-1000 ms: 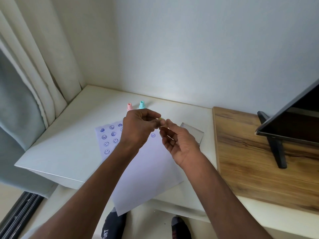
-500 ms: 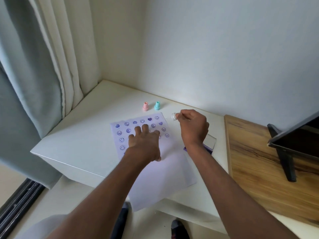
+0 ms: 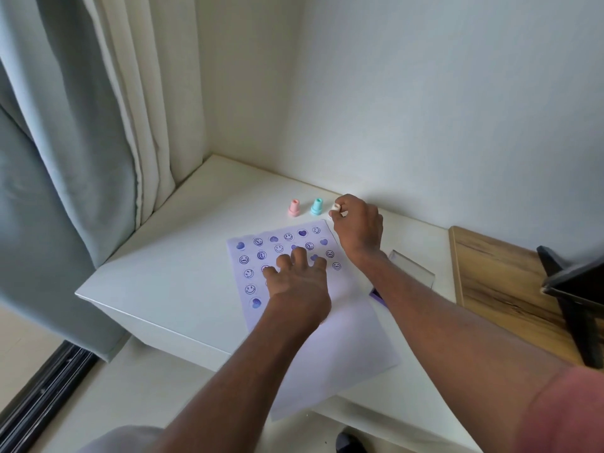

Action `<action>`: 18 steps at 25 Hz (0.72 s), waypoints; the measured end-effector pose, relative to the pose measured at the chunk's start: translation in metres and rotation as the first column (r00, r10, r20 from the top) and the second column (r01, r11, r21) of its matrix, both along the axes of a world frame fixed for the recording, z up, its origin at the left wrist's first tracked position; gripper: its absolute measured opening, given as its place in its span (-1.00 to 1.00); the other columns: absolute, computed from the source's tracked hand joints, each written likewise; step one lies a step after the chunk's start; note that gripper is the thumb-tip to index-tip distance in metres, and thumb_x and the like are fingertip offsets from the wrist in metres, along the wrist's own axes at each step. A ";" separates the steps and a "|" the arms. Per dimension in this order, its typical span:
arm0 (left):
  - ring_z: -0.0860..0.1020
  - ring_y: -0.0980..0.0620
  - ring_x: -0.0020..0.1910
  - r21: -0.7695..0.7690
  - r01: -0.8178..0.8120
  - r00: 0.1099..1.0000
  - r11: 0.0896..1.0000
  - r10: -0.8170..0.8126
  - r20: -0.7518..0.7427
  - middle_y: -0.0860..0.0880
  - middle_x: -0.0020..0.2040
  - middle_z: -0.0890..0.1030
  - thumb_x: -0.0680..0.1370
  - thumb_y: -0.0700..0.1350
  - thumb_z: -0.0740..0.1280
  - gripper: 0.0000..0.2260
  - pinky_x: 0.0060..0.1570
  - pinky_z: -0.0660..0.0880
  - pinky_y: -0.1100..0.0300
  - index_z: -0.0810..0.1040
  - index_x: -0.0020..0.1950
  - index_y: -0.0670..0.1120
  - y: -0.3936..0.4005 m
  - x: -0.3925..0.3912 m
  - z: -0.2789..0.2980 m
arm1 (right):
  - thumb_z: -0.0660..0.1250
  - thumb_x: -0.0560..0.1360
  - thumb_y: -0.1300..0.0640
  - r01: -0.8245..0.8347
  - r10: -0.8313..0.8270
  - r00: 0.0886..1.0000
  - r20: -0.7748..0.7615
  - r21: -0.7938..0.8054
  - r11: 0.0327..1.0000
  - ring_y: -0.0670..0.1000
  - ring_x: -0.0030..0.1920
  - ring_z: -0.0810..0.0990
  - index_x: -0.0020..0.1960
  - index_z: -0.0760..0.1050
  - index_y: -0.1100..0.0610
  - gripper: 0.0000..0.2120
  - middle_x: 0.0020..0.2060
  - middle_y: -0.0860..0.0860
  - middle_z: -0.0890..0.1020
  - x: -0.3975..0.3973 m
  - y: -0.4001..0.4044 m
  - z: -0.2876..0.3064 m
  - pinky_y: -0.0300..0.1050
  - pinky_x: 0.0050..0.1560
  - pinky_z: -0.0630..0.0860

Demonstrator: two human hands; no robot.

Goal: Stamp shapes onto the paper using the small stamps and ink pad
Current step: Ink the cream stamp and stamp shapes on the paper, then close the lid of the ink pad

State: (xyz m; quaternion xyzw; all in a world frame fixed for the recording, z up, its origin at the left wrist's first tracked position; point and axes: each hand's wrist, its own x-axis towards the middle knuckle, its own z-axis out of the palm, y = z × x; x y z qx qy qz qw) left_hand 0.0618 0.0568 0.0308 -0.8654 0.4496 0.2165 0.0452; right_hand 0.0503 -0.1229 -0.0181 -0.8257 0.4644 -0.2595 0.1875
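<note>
A white sheet of paper (image 3: pixel 343 325) lies on the white table (image 3: pixel 170 276), its upper part covered with several purple smiley and heart prints. My left hand (image 3: pixel 299 282) rests flat on the paper, fingers spread. My right hand (image 3: pixel 358 227) is past the paper's far right corner, its fingertips pinched on a small pale stamp (image 3: pixel 334 207) held just right of the teal stamp (image 3: pixel 316 206). A pink stamp (image 3: pixel 294 208) stands upright left of the teal one. The purple ink pad (image 3: pixel 376 294) peeks out beneath my right forearm, mostly hidden.
A clear plastic lid (image 3: pixel 411 268) lies right of my right wrist. A wooden board (image 3: pixel 510 289) carries a dark monitor stand (image 3: pixel 575 289) at the right. Curtains (image 3: pixel 81 125) hang at the left, and a wall closes the back.
My hands parted from being together above the paper. The left one went down flat on the sheet; the right one carried the small stamp to the far side, beside the teal stamp.
</note>
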 end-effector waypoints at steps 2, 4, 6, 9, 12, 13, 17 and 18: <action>0.25 -0.23 0.44 -0.010 0.001 1.000 1.000 -0.001 0.020 -0.14 0.49 0.20 0.48 -0.07 0.43 -0.29 0.36 0.30 -0.18 0.20 0.57 0.02 -0.001 -0.003 0.000 | 0.43 0.52 0.10 -0.023 0.023 1.000 -0.015 -0.017 1.000 0.19 0.05 0.68 0.08 0.65 0.03 -0.86 -0.02 0.02 0.76 -0.001 -0.003 -0.002 0.00 0.06 0.47; 0.25 -0.22 0.43 -0.021 0.012 0.999 1.000 -0.011 0.046 -0.14 0.47 0.23 0.48 -0.07 0.43 -0.32 0.36 0.30 -0.19 0.23 0.56 0.01 -0.002 -0.003 0.001 | 0.44 0.53 0.11 -0.054 0.054 0.998 -0.038 -0.013 0.998 0.19 0.14 0.66 0.20 0.63 0.05 -0.75 0.08 0.05 0.74 -0.001 -0.003 0.001 0.02 0.15 0.46; 0.26 -0.22 0.44 -0.004 0.026 0.999 1.000 -0.025 0.046 -0.14 0.47 0.24 0.47 -0.06 0.46 -0.29 0.36 0.29 -0.18 0.23 0.56 0.00 -0.003 -0.001 0.001 | 0.45 0.53 0.16 -0.060 0.059 0.997 -0.044 -0.004 0.998 0.18 0.21 0.62 0.35 0.56 0.06 -0.61 0.18 0.06 0.70 -0.006 0.000 0.008 0.03 0.22 0.44; 0.27 -0.21 0.44 -0.011 0.027 0.999 1.000 -0.027 0.036 -0.13 0.47 0.27 0.45 -0.02 0.50 -0.26 0.35 0.27 -0.17 0.24 0.56 -0.02 -0.008 -0.001 0.006 | 0.48 0.51 0.20 0.083 -0.086 0.988 0.131 0.029 0.996 0.18 0.08 0.68 0.30 0.58 0.04 -0.63 0.12 0.04 0.71 -0.043 0.005 0.021 0.03 0.14 0.54; 0.33 -0.20 0.40 -0.151 0.076 0.995 0.986 -0.065 0.078 -0.14 0.42 0.34 0.48 -0.05 0.48 -0.35 0.34 0.32 -0.15 0.31 0.51 -0.05 -0.015 -0.009 0.012 | 0.46 0.52 0.17 0.237 -0.250 0.938 0.238 0.083 0.968 0.08 -0.05 0.72 0.12 0.65 0.02 -0.81 -0.02 -0.04 0.74 -0.114 0.022 0.036 -0.10 0.01 0.57; 0.35 -0.20 0.38 -0.198 0.112 0.992 0.974 -0.098 0.078 -0.13 0.40 0.36 0.47 -0.05 0.48 -0.37 0.34 0.35 -0.14 0.33 0.49 -0.05 -0.018 -0.015 0.012 | 0.44 0.52 0.18 0.283 -0.303 0.929 0.213 0.119 0.952 0.05 -0.04 0.71 0.09 0.68 0.03 -0.83 -0.03 -0.04 0.75 -0.140 0.027 0.041 -0.18 0.00 0.52; 0.43 -0.15 0.33 -0.350 0.163 0.977 0.922 -0.200 -0.072 -0.11 0.36 0.44 0.47 0.04 0.51 -0.39 0.26 0.48 -0.09 0.41 0.45 -0.07 -0.033 -0.046 0.005 | 0.43 0.43 0.20 0.421 -0.503 0.859 0.097 0.426 0.801 0.11 -0.01 0.74 0.01 0.71 0.03 -0.81 -0.06 0.01 0.75 -0.212 0.027 0.034 -0.02 0.00 0.67; 0.44 -0.15 0.32 -0.374 0.136 0.975 0.917 -0.191 -0.113 -0.11 0.33 0.46 0.47 0.05 0.52 -0.40 0.23 0.51 -0.09 0.43 0.44 -0.09 -0.039 -0.052 0.003 | 0.44 0.41 0.17 0.435 -0.515 0.855 0.066 0.452 0.779 0.14 -0.01 0.74 -0.01 0.72 0.01 -0.81 -0.07 0.02 0.76 -0.219 0.024 0.029 0.06 0.03 0.69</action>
